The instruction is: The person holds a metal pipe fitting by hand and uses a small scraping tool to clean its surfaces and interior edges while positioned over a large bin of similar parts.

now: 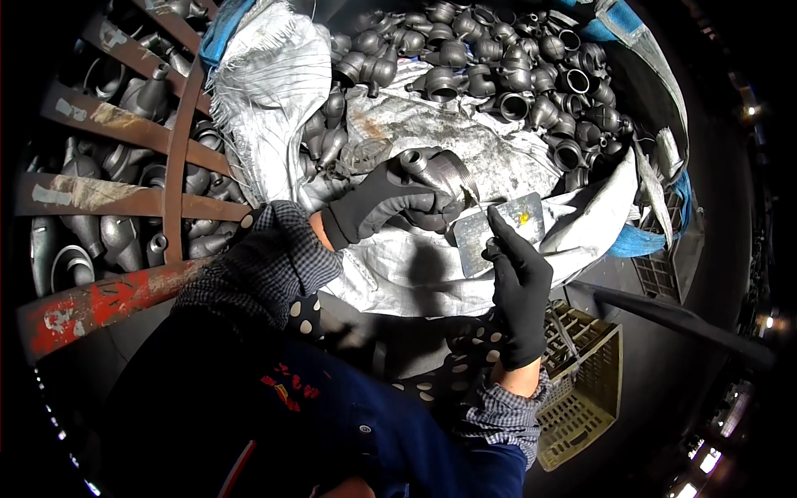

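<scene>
White sack (pixel 274 75), a pile of dark metal fittings (pixel 448 54) in it, one held fitting (pixel 442 171) above.
The left hand (pixel 378 203) has gloved fingers curled round the held fitting; the right hand (pixel 521 278) is near, overlapping a grey plate (pixel 475 242) in view (whether its fingers pinch anything, I cannot tell). A loosened or off-centre grip could let the held fitting roll and drop. Its narrow mouth points up and leftward, its wide ridged end right; the long axis seems to slant between them.

The gloved left grip (pixel 378 202) holds a dark metal fitting (pixel 446 170) over white sacking (pixel 515 166).
</scene>
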A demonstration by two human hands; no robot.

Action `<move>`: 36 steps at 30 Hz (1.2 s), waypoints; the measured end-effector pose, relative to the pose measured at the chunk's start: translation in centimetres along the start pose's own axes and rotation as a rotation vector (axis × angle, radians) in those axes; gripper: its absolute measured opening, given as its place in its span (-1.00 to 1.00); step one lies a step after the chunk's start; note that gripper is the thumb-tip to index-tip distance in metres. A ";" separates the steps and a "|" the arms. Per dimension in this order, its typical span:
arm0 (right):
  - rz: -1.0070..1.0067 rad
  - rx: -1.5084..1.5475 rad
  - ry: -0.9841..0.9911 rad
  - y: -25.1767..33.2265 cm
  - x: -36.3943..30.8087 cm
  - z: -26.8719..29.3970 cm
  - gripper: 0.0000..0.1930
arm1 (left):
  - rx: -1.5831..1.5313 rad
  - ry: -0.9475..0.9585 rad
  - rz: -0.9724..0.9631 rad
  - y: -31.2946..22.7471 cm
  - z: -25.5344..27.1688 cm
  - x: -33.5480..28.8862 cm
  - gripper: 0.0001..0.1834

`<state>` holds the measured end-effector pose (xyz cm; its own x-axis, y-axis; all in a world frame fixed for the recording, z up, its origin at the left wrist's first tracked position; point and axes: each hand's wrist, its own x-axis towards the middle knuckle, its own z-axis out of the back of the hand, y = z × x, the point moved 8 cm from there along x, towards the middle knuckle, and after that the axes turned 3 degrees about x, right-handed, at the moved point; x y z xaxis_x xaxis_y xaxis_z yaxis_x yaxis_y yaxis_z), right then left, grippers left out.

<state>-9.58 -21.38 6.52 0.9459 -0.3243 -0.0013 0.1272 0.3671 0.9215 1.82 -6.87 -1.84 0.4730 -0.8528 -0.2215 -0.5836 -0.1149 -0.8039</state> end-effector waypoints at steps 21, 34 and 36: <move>-0.177 0.030 0.088 -1.0 -0.6 0.5 -0.56 | -0.006 -0.079 -0.057 -0.2 0.8 0.0 -0.77; 0.043 -0.150 0.069 -0.2 -0.7 -0.5 -0.54 | -0.058 -0.077 -0.081 -0.3 1.0 -0.1 -0.82; 0.021 0.057 0.104 -1.1 -0.7 -0.3 -0.55 | -0.049 -0.017 -0.135 -1.3 0.1 -0.2 -0.82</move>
<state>-10.25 -21.30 5.39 0.9744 -0.2239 -0.0190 0.0924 0.3220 0.9422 2.50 -6.52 -0.82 0.5599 -0.8194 -0.1229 -0.5457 -0.2531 -0.7988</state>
